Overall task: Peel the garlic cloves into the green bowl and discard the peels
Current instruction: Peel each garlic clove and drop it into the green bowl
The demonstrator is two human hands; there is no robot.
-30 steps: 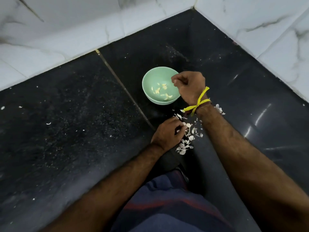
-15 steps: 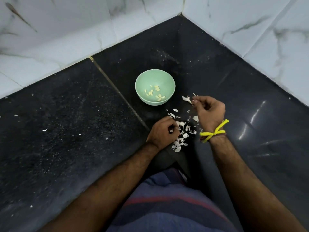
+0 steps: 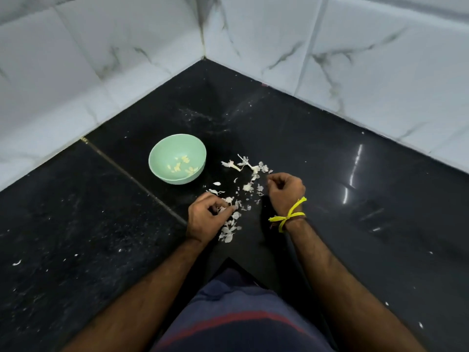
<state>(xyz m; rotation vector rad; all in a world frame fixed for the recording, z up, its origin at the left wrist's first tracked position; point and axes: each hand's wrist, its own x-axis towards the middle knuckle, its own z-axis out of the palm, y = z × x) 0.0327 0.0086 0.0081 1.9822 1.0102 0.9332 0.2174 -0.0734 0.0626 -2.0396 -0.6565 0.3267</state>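
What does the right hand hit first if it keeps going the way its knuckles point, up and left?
Most likely the garlic peels scattered on the black counter just ahead of the right hand. The green bowl lies farther left, off that line. Height above the counter is unclear.

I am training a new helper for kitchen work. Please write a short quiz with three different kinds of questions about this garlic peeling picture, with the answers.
1. True or false: the green bowl holds peeled garlic cloves.
2. Where do the garlic peels lie? A) in the bowl B) on the black floor between the hands and beside the bowl C) on the white wall
3. Fill in: a yellow band is tied on the ____ wrist.

Key:
1. True; a few pale cloves lie at its bottom.
2. B; they are scattered by the left hand and the right hand.
3. right
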